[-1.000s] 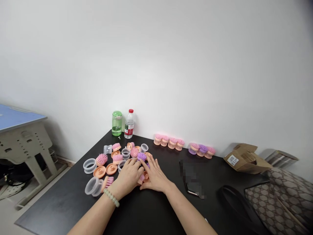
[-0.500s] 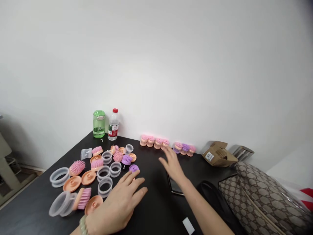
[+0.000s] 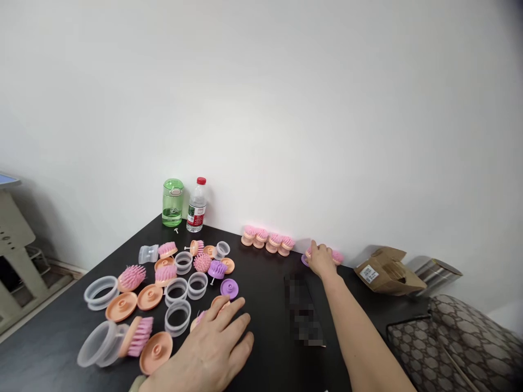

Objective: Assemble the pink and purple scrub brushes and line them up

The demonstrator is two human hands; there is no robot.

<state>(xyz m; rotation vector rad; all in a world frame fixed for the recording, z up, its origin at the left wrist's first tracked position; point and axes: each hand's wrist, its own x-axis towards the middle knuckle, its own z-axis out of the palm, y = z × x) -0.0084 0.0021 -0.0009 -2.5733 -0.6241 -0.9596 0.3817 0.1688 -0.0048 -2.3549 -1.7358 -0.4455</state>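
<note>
**Right hand at the wall row, left hand spread over loose parts**

Our right hand (image 3: pixel 321 260) sits at 2 o'clock, curled half shut over a pink-bristled brush (image 3: pixel 337 257); we cannot tell whether it grips. Our left hand (image 3: pixel 208 343), at 7 o'clock, lies open with its fingers spread, touching a pink brush head (image 3: pixel 199 318). Around it lie peach bases (image 3: pixel 155 353) and clear plastic rings (image 3: pixel 177 318). Brushes stacked on peach bases (image 3: pixel 267 240) stand lined against the wall, kept apart from the loose heap on the tabletop (image 3: pixel 261 321).
</note>
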